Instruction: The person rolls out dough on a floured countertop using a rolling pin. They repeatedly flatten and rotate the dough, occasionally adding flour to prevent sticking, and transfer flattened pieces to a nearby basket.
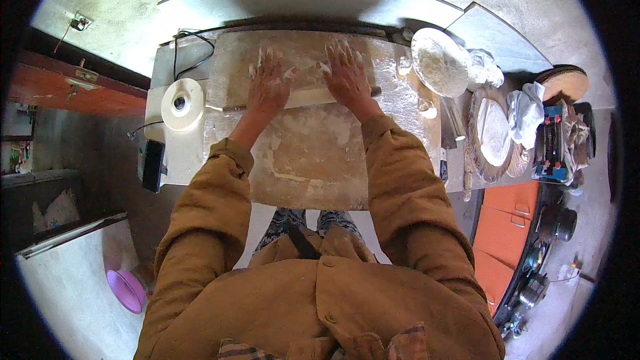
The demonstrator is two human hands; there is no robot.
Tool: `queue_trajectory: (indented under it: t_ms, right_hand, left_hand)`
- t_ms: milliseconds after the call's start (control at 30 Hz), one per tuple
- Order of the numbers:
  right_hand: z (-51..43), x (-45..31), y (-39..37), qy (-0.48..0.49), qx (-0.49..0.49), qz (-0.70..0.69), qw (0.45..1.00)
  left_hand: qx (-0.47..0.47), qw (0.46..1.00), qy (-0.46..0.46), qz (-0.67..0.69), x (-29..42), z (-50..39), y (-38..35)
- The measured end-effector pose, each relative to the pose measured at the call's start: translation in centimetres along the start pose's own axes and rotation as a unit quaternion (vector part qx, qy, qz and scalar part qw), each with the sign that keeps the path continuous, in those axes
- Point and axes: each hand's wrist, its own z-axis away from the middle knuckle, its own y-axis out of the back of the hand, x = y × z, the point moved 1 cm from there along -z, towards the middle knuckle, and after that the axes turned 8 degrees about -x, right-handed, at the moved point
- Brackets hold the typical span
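Observation:
A wooden board [305, 155], patched with white powder like flour, spans the table in front of me. Across it lies a long rolling pin [308, 98], its pale middle visible between my wrists. My left hand [270, 80] extends forward over the pin, fingers straight and thumb out to the side. Over the pin's right part, my right hand [346, 72] lies palm down with its fingers spread. White powder coats the fingers of both hands. Neither hand's fingers wrap around the pin. What lies beneath the palms is hidden.
Left of the board are a round cream-coloured device [197, 105], a black cable [214, 50] and a phone [152, 165]. On the right stand a powdery round pan-like object [440, 62], a woven round mat [472, 145] and plastic bags [526, 115]. Orange cabinets [507, 205] are at lower right.

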Motion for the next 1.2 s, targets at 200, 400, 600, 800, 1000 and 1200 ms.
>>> queue_trajectory:
  t_ms: [200,400,600,800,1000,1200]
  right_hand:
    - [12.3,-2.8,2.6,0.011,-0.113,-0.081,0.990]
    - [16.1,-3.1,4.6,0.007,-0.186,-0.024,0.982]
    - [1.8,3.7,-0.1,-0.010,0.039,0.035,0.999]
    - [7.4,0.8,1.9,-0.045,-0.051,-0.036,0.997]
    - [20.1,-0.4,4.3,-0.013,-0.158,-0.014,0.987]
    - [26.7,-1.3,7.1,0.060,-0.147,-0.056,0.986]
  left_hand:
    - [-0.205,0.977,0.010,0.063,4.6,10.7,2.3]
    - [-0.253,0.967,0.000,-0.004,5.7,14.9,3.5]
    - [0.003,0.996,-0.012,-0.090,-2.2,1.0,-1.0]
    - [-0.104,0.988,0.110,-0.044,1.1,4.7,0.7]
    - [-0.187,0.977,-0.050,0.084,4.2,16.4,6.9]
    - [-0.307,0.936,-0.025,0.170,1.9,20.7,11.1]
